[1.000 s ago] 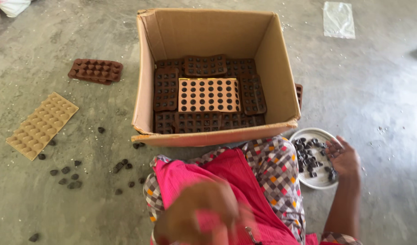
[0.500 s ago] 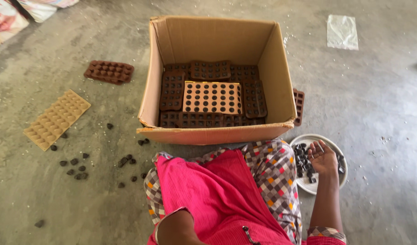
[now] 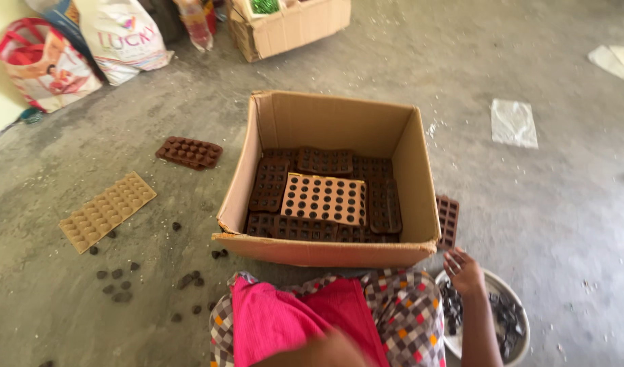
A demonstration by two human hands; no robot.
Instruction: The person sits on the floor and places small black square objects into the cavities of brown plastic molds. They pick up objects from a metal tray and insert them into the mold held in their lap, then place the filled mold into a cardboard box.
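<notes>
My right hand hovers over the rim of a white bowl of small dark pieces, fingers apart and holding nothing that I can see. Its fingertips are close to a dark brown mould tray lying against the right side of a cardboard box. The box holds several brown mould trays and a tan mould tray on top, its holes filled dark. My left hand is only a blur at the bottom edge, over my pink cloth.
On the floor to the left lie a tan mould tray, a brown mould tray and several scattered dark pieces. Bags and another carton stand at the back. Plastic sheets lie at the right.
My right hand has lifted from inside the bowl towards the mould tray beside the box. My left hand has sunk to the bottom edge. The view has tilted up, showing the bags and carton.
</notes>
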